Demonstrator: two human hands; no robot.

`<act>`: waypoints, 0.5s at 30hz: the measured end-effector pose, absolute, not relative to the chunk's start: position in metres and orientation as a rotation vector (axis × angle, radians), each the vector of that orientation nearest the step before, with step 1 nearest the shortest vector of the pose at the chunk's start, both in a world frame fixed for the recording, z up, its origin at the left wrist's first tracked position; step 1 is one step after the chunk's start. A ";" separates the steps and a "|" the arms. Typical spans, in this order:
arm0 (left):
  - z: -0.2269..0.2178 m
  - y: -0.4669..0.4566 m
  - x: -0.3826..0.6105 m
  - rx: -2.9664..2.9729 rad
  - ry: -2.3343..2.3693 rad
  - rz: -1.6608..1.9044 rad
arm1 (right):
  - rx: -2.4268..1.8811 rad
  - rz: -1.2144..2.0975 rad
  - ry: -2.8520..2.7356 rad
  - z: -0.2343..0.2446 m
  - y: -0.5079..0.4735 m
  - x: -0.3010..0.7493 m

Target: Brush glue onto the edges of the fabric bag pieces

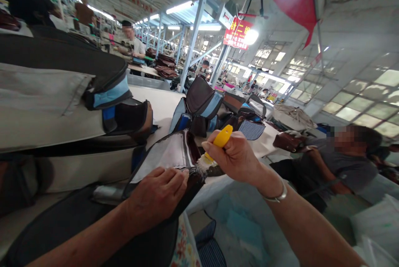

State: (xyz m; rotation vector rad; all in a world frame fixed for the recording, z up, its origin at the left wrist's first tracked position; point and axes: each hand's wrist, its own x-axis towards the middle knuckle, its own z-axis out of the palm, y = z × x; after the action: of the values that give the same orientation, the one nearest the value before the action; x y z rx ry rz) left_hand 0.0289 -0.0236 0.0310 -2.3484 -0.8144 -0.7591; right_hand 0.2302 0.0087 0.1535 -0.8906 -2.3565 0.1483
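Observation:
My right hand (238, 156) grips a brush by its yellow handle (225, 134). The brush's pale bristles point down and left, at the edge of a dark bag piece (170, 150) with a light grey lining face. My left hand (156, 196) pinches that same edge just left of the bristles, its fingers bent together over the seam. Whether the bristles touch the edge is hard to tell. Below my left forearm spreads a large black rounded panel (93, 225).
Stacked bag parts (62, 105) rise on the left. More dark and blue bag pieces (202, 100) lie on the white table (162, 100) ahead. A person in a grey shirt (349, 163) sits at right holding a brown bag (288, 142). Other people work farther back.

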 end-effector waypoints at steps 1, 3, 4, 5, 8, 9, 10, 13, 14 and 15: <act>0.032 -0.024 0.029 -2.344 -0.814 -0.754 | -0.884 0.153 -2.356 0.153 0.010 0.228; 0.033 -0.025 0.028 -2.340 -0.797 -0.755 | -0.878 0.140 -2.441 0.150 0.013 0.225; 0.034 -0.026 0.028 -2.343 -0.787 -0.753 | -0.881 0.113 -2.495 0.148 0.016 0.223; 0.034 -0.027 0.027 -2.348 -0.777 -0.752 | -0.887 0.079 -2.529 0.148 0.017 0.222; 0.032 -0.027 0.025 -2.351 -0.779 -0.762 | -0.913 0.057 -2.446 0.149 0.020 0.218; 0.031 -0.027 0.025 -2.351 -0.782 -0.768 | -0.918 0.084 -2.417 0.149 0.020 0.216; 0.029 -0.027 0.024 -2.355 -0.782 -0.774 | -0.919 0.113 -2.416 0.149 0.021 0.214; 0.023 -0.024 0.021 -2.393 -0.815 -0.801 | -0.932 0.126 -2.516 0.144 0.028 0.212; 0.023 -0.022 0.019 -2.407 -0.881 -0.837 | -0.948 0.096 -2.498 0.143 0.032 0.214; 0.023 -0.020 0.016 -2.423 -0.980 -0.899 | -0.966 0.080 -2.430 0.142 0.036 0.216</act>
State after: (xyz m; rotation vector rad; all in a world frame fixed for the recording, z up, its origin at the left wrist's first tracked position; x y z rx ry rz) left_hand 0.0159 -0.0205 0.0229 -2.4228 -0.9800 -0.8985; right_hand 0.2164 0.0356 0.1418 -0.9659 -2.4304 0.0800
